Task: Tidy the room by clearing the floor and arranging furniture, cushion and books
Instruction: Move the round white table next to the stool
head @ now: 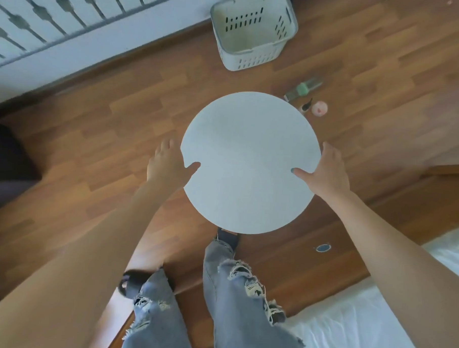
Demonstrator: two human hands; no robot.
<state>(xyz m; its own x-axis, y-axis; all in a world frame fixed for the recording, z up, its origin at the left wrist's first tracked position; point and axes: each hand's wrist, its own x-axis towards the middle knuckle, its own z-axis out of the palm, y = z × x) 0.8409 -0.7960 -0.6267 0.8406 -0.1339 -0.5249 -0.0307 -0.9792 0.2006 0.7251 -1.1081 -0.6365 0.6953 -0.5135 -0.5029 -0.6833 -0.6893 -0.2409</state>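
- My left hand (168,163) and right hand (325,172) clamp the round surface (248,161) at nine and three — thumbs on top.
- I keep it level, clear of the bottle (303,89) at one o'clock.

Both bare arms extended, left hand (167,163) and right hand (325,171) apparently gripping opposite edges, thumbs on top.
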